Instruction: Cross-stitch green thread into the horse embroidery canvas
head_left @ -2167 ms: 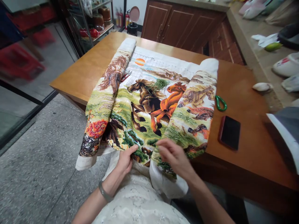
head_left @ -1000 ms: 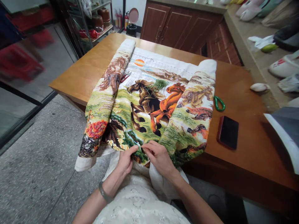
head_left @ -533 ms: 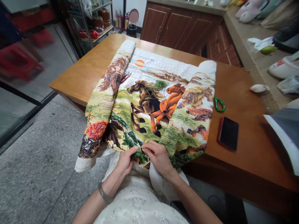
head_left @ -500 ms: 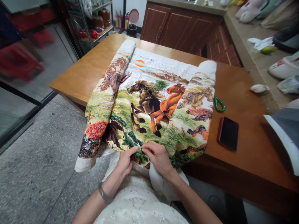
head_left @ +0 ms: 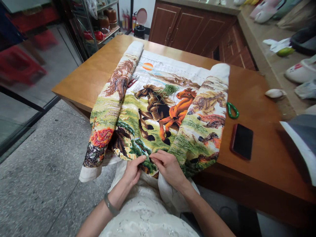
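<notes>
At cloth's near edge, left hand [head_left: 132, 171], right hand [head_left: 169, 168], pinching embroidery [head_left: 158, 115]

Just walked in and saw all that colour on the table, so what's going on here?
A seated person is working on a large horse embroidery cloth spread over a wooden table, both side edges rolled inward. The left hand and right hand pinch the cloth's near edge, fingertips almost meeting. A dark phone and a green loop handle lie to the right, untouched.
</notes>
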### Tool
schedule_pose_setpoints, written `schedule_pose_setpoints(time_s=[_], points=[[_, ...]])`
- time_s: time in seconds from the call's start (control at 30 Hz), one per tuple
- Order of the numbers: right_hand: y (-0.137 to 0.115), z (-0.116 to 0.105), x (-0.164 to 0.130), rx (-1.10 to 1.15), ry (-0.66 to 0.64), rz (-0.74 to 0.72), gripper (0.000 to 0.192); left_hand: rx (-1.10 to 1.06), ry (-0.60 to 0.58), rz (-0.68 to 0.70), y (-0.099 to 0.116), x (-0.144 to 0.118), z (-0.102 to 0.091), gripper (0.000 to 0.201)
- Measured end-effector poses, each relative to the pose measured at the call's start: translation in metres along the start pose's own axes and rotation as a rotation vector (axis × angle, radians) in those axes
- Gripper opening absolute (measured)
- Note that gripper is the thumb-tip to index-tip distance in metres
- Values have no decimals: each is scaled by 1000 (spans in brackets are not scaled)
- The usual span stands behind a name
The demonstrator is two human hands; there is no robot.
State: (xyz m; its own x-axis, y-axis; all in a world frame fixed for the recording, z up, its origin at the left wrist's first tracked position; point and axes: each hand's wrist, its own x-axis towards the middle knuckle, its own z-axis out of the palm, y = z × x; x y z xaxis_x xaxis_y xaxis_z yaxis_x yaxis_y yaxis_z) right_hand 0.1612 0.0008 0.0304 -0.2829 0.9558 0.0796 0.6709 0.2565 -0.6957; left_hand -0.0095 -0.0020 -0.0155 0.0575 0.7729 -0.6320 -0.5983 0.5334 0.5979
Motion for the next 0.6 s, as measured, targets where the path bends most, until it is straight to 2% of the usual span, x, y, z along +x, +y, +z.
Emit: schedule_pose_setpoints(time_s=[0.3, 0.6], points=[[-5, -1, -2, -82, -13, -2, 29, 29, 9, -32, 2, 0, -3, 30], [3, 2, -2, 2, 25, -8, 34, 26, 11, -20, 2, 1, -1, 32]])
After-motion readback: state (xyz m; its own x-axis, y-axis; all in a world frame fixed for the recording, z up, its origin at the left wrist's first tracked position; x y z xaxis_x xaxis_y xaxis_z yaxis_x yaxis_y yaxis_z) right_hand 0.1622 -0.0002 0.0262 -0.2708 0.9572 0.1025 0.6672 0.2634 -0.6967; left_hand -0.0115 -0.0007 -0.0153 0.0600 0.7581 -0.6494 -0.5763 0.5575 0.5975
